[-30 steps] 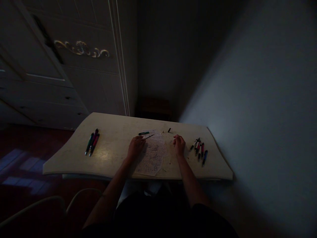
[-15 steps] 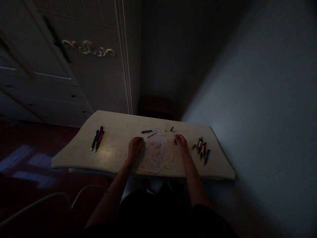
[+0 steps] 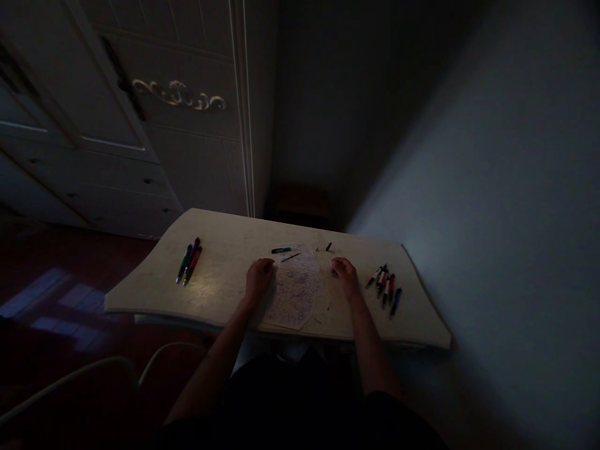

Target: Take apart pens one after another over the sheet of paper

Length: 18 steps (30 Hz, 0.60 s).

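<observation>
A green tube [image 3: 280,250] and dark rod [image 3: 290,257] were seen unjoined mid-frame; in dimness, left hand [image 3: 259,278] and right hand [image 3: 345,274] grips couldn't be told.

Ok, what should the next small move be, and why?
Probably reach the left hand toward the thin dark stick: it lies on the paper close to that hand, with neither hand touching it.
</observation>
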Each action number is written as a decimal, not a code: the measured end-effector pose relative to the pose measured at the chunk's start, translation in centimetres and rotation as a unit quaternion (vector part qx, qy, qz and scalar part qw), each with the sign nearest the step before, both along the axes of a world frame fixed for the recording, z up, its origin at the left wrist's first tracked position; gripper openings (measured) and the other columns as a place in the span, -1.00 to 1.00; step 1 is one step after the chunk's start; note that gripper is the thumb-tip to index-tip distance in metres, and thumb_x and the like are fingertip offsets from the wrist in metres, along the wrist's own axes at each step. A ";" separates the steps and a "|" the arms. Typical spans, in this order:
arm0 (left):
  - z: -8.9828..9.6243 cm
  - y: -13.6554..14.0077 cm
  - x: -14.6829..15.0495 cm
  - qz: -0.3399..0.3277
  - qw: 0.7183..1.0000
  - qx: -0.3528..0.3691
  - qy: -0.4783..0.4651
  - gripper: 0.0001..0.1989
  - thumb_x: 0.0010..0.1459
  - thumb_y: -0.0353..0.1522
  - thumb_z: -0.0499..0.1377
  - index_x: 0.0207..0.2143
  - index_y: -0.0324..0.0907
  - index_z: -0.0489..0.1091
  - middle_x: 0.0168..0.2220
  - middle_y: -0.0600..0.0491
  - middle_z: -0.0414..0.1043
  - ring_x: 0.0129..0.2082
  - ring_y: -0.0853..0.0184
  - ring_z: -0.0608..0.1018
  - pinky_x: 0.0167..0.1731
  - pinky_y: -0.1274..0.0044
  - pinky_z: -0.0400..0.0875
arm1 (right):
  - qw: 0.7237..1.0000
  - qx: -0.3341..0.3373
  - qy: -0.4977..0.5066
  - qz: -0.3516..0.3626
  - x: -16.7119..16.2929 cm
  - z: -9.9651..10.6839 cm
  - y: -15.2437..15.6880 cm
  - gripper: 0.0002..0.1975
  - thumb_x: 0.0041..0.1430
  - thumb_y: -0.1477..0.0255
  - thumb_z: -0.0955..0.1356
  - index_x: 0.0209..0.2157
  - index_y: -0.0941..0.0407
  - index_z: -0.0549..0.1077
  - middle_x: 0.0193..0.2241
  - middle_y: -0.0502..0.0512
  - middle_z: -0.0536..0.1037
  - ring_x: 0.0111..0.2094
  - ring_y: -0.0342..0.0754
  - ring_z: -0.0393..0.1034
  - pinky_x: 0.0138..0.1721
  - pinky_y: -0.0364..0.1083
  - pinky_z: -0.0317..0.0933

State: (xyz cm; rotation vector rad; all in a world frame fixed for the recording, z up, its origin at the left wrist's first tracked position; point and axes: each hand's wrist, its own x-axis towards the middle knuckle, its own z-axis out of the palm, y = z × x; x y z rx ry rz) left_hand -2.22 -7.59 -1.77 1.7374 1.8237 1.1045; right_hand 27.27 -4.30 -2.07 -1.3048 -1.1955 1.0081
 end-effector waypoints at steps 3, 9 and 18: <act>0.3 0.4 -0.2 -0.012 1.000 -0.017 0.017 -0.72 0.09 -0.48 0.13 -0.15 -0.22 0.53 -0.16 -0.12 0.57 -0.17 0.20 0.56 -0.09 0.42 0.40 | 1.000 0.000 -0.007 0.003 -0.1 -0.1 0.0 -0.60 -0.07 0.09 0.43 -0.32 0.11 0.45 -0.56 -0.04 0.44 -0.50 -0.10 0.33 -0.40 -0.11 0.26; 0.3 1.1 -0.4 -0.034 0.997 -0.009 0.067 -0.74 0.14 -0.42 0.12 -0.20 -0.15 0.58 -0.21 -0.07 0.57 -0.21 0.20 0.55 -0.15 0.45 0.38 | 1.000 -0.005 -0.018 -0.003 -0.3 0.0 -0.1 -0.63 -0.07 0.11 0.42 -0.33 0.11 0.44 -0.57 -0.05 0.42 -0.53 -0.12 0.30 -0.43 -0.12 0.23; 0.0 1.3 -0.1 -0.053 0.994 -0.001 0.091 -0.76 0.19 -0.36 0.10 -0.22 -0.08 0.58 -0.21 -0.04 0.55 -0.17 0.19 0.51 -0.17 0.45 0.34 | 0.999 0.013 -0.030 -0.022 -0.3 -0.2 0.5 -0.64 -0.06 0.11 0.41 -0.35 0.12 0.45 -0.59 -0.06 0.42 -0.54 -0.13 0.29 -0.45 -0.13 0.22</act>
